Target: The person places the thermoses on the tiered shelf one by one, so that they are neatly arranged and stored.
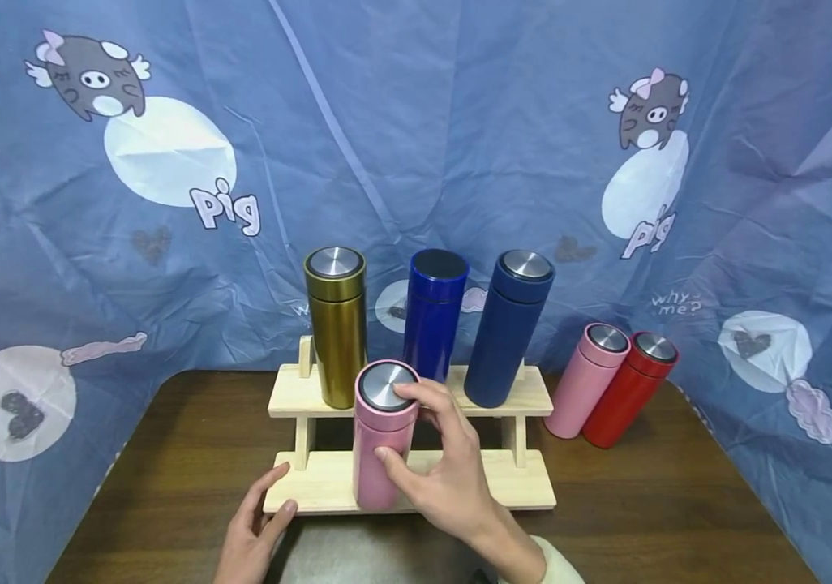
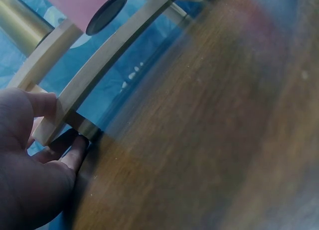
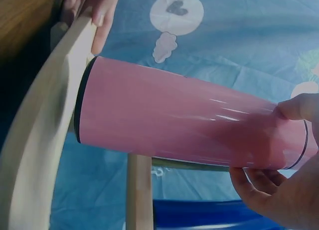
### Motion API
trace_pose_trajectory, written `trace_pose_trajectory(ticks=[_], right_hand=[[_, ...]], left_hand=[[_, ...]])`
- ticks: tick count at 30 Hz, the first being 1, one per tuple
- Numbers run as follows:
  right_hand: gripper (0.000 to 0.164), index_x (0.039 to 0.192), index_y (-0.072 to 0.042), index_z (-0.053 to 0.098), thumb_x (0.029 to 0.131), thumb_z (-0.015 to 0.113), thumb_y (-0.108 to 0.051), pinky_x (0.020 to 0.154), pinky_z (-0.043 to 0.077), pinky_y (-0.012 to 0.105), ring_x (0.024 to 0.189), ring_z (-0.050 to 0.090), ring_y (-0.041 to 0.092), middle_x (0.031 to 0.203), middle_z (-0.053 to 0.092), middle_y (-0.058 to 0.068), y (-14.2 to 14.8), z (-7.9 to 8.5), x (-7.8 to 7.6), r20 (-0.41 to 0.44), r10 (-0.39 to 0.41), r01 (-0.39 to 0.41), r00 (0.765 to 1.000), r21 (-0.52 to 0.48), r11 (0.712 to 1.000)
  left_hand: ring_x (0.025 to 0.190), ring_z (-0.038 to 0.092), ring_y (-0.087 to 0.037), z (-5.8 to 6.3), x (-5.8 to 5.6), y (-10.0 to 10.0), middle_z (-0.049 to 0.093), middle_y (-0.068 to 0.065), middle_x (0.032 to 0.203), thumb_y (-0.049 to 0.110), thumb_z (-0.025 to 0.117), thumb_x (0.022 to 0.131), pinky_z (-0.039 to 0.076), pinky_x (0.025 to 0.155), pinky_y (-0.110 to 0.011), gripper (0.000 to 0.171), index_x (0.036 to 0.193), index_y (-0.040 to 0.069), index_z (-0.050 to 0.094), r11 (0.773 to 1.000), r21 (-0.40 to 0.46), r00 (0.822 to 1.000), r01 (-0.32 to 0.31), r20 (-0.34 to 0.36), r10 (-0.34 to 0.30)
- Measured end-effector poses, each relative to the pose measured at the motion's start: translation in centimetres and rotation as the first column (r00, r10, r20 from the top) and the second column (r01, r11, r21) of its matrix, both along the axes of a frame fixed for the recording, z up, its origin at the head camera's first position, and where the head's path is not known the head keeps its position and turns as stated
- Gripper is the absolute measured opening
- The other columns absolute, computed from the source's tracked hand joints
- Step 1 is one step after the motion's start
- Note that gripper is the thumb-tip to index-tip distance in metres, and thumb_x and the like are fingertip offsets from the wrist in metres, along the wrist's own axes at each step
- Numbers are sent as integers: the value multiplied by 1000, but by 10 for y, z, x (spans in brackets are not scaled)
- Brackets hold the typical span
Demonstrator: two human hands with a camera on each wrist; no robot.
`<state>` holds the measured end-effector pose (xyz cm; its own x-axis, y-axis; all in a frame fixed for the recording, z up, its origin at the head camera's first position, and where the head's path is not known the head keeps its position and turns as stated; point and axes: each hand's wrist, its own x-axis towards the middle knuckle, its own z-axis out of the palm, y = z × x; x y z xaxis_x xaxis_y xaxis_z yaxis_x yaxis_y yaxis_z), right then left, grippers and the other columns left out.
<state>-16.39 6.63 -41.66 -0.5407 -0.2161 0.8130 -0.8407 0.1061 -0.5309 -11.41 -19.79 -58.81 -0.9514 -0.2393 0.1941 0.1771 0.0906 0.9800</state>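
Note:
My right hand holds a pink thermos near its top, with the thumb on its side and the index finger over the silver lid. In the right wrist view the black-edged base of this pink thermos is right at the lower shelf of a two-tier wooden stand. My left hand grips the left end of that shelf; the left wrist view has its fingers about the shelf end. On the upper tier stand a gold thermos, a glossy blue thermos and a matte navy thermos.
Right of the stand, a second pink thermos and a red thermos stand side by side on the brown wooden table. A blue cloth printed with cartoon pigs hangs behind the table.

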Motion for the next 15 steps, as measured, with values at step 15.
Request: trace_pose_trajectory(ticks=[15], right_hand=[[74,145,-4,59,80,91,7,97,63,38,121,69,32,140,64,20,-26,-11,-2,-35,-3,3,999,19,1000]], left_hand=[[127,59,9,-31,-10,-11,61,16,150,0,71,106,49,99,-9,51,156,7,60,999,-5,998,39,-44,-39]])
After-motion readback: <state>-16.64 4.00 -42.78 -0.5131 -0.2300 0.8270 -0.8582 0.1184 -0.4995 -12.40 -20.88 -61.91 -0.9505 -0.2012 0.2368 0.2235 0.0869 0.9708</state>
